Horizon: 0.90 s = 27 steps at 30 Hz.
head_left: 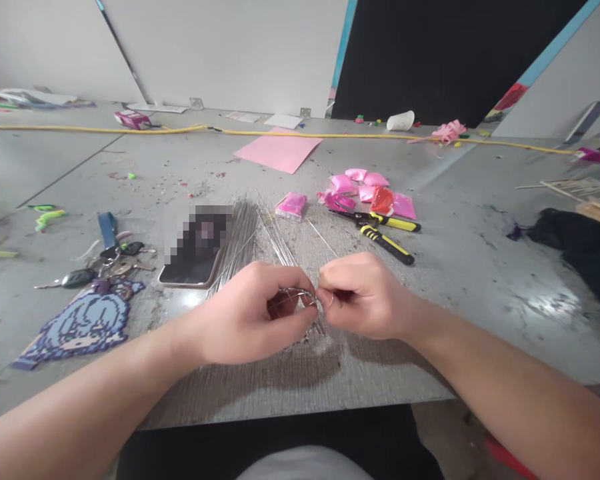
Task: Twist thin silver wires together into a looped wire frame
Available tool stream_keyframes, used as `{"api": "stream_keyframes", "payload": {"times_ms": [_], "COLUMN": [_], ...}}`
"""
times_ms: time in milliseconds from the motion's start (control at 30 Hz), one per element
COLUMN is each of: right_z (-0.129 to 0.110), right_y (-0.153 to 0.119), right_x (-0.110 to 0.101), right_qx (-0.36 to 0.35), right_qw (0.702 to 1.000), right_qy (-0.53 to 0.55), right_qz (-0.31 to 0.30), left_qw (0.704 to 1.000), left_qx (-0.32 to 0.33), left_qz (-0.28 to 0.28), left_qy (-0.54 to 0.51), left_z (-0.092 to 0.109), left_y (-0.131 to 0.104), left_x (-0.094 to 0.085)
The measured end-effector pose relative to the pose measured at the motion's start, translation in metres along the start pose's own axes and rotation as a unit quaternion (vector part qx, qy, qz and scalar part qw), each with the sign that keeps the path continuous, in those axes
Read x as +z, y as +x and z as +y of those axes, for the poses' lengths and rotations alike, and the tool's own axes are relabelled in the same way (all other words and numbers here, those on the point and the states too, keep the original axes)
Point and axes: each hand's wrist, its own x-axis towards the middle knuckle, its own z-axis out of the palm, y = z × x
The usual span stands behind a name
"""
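Note:
Near the table's front edge, my left hand (253,313) is closed around a small bent-wire frame (296,292); its fingers cover much of it. My right hand (367,297) meets it from the right, with thumb and forefinger pinching a thin wire (331,300) at the frame's edge. How the wire joins the frame is too small to tell. Just beyond my hands lie a thick bundle of straight metal wires (243,233) and some looser wires (279,241). Pliers with yellow and black handles (387,250) rest beyond my right hand.
A phone (193,263) lies left of the wire bundle, beside keys (75,279) with a blue pixel-art charm (87,320). Several pink packets (343,185) sit behind the pliers. Farther back are a pink sheet (280,150), a yellow cord (280,135) and a white cup (400,121).

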Motion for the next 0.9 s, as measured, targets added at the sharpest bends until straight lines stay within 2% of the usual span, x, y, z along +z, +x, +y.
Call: {"api": "stream_keyframes", "payload": {"times_ms": [100, 200, 300, 367, 467, 567, 667, 833, 900], "right_z": [0.000, -0.001, 0.000, 0.001, 0.002, 0.001, -0.002, -0.002, -0.002], "right_y": [-0.001, -0.001, 0.000, 0.000, -0.001, -0.002, -0.003, -0.003, -0.002], "right_x": [-0.005, -0.006, -0.005, -0.005, -0.002, 0.003, 0.010, 0.011, 0.010], "right_qx": [-0.089, -0.116, -0.046, 0.023, 0.099, 0.132, 0.143, 0.085, 0.069], "right_qw": [0.985, 0.967, 0.990, 0.999, 0.981, 0.955, 0.948, 0.979, 0.984], "right_qy": [-0.150, -0.225, -0.115, 0.007, 0.160, 0.260, 0.283, 0.185, 0.167], "right_qz": [-0.002, 0.019, 0.066, 0.032, -0.045, -0.049, -0.016, -0.001, 0.005], "left_qw": [1.000, 0.999, 0.999, 0.999, 0.999, 1.000, 0.999, 0.996, 0.996], "left_qx": [-0.019, -0.033, -0.042, -0.039, -0.029, -0.027, 0.002, 0.074, 0.081], "left_qz": [-0.005, 0.000, 0.016, 0.021, 0.020, 0.016, 0.027, 0.048, 0.046], "left_qy": [0.023, 0.030, 0.024, 0.024, 0.024, -0.004, -0.018, 0.009, 0.001], "left_z": [0.001, 0.002, 0.002, 0.003, 0.003, 0.003, 0.002, 0.002, 0.002], "left_y": [0.000, 0.000, 0.001, 0.002, 0.002, 0.001, -0.001, -0.004, -0.004], "left_x": [0.000, -0.001, -0.004, -0.007, -0.009, -0.010, -0.008, -0.003, -0.002]}}
